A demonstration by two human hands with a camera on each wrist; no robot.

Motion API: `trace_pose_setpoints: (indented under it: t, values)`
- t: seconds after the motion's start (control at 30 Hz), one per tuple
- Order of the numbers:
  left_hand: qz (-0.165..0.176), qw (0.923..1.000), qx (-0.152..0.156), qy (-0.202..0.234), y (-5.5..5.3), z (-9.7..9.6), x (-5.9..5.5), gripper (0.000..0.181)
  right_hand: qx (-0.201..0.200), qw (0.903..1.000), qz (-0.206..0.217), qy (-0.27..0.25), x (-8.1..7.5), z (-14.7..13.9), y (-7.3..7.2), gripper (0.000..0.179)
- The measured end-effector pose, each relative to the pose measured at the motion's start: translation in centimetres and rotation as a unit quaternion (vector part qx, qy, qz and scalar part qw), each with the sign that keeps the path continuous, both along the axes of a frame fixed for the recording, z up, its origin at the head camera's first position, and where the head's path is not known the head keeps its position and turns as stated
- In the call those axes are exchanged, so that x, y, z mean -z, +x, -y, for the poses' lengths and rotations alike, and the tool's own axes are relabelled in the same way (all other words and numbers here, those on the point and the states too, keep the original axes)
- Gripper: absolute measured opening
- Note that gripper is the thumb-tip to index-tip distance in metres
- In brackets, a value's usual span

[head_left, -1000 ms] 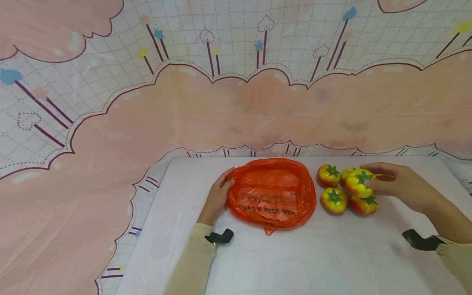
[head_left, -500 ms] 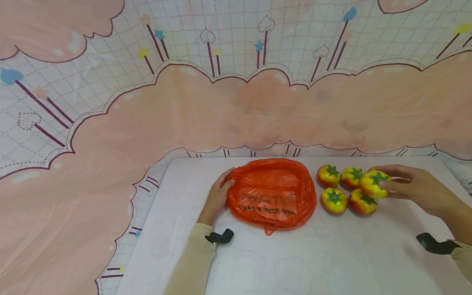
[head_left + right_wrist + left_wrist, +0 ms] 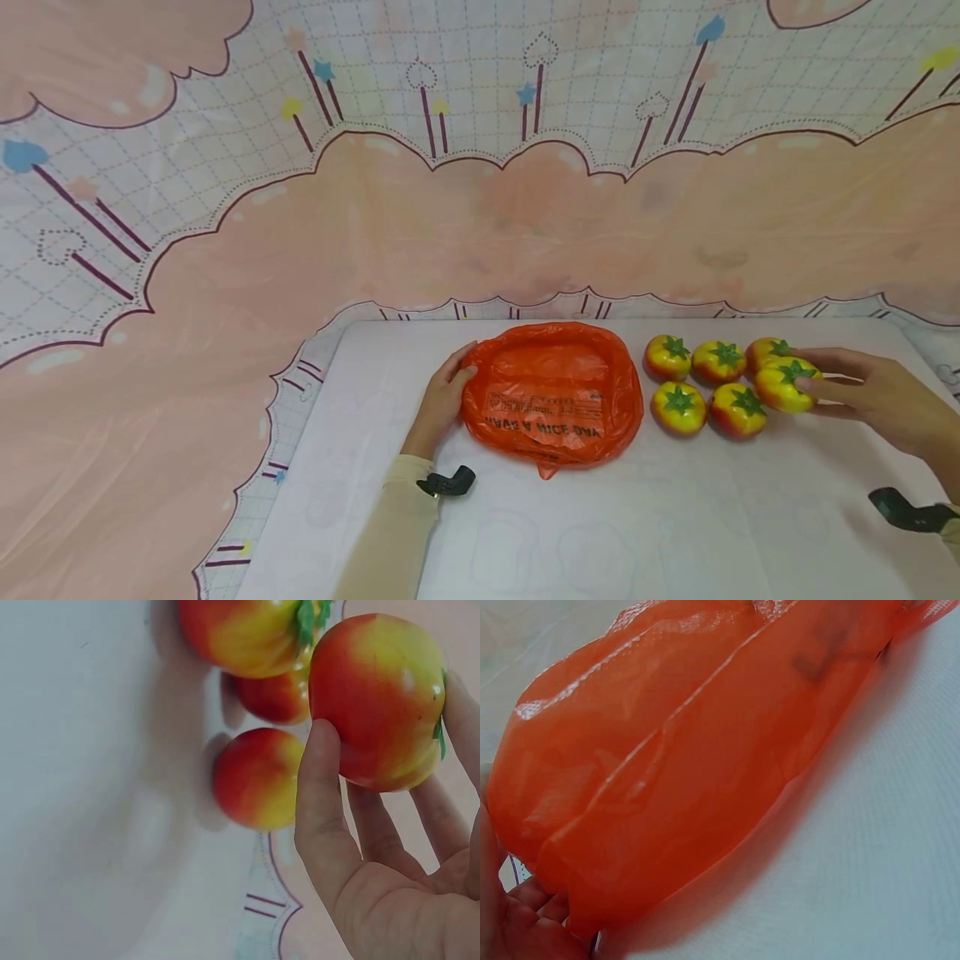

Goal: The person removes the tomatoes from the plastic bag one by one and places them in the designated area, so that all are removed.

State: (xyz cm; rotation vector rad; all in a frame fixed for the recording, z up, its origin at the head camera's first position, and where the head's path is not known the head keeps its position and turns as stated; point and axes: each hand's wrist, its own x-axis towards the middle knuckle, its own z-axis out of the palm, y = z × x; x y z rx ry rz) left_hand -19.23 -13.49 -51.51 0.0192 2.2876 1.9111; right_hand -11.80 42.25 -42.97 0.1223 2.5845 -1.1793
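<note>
My left hand (image 3: 444,398) holds the left rim of an orange-red plastic bag (image 3: 547,375) with dark lettering, which stands with its mouth spread. In the left wrist view, fingers (image 3: 536,922) lie against the bag's side (image 3: 660,787) at the lower left. My right hand (image 3: 873,392) grips a yellow-red tomato (image 3: 786,385) with a green star-shaped top between thumb and fingers. The right wrist view shows this tomato (image 3: 379,701) held off the table. Just behind it sits another tomato (image 3: 767,350), partly hidden.
Several more tomatoes stand between the bag and my right hand, among them a back-left one (image 3: 666,360), a front-left one (image 3: 678,410) and a front-right one (image 3: 738,412). They rest on a white table (image 3: 600,533). A patterned cloth (image 3: 480,225) hangs behind.
My right hand has moved right with the tomato, away from over the other tomatoes. The tomatoes behind it have come into view. My left hand and the bag stay put.
</note>
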Motion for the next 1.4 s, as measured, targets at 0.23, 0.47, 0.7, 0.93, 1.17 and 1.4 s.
trace_pose_setpoints:
  t: [0.23,0.47,0.7,0.93,1.17,1.4]
  values:
    - [0.002,1.0,-0.001,0.004,0.0,0.0,0.0,0.046,0.013,0.9997,0.019,-0.011,0.9,-1.0,0.4,0.082]
    - [-0.005,1.0,0.001,0.003,0.0,0.0,0.2,0.046,0.026,0.9989,0.035,-0.019,1.8,-1.8,0.9,0.083]
    - [-0.003,1.0,0.001,0.008,0.0,0.0,0.2,0.045,0.032,0.9984,0.042,-0.02,3.1,-2.7,1.3,0.084]
    - [-0.004,0.9999,0.001,0.012,0.1,0.0,0.0,0.046,0.041,0.997,0.049,-0.043,4.4,-3.3,1.3,0.086]
    - [-0.005,1.0,0.002,0.005,0.0,0.0,0.2,0.046,0.048,0.9963,0.053,-0.046,4.9,-3.5,1.4,0.086]
    - [0.0,1.0,0.005,0.007,-0.1,0.1,0.3,0.044,0.052,0.9961,0.058,-0.043,5.1,-3.3,1.4,0.085]
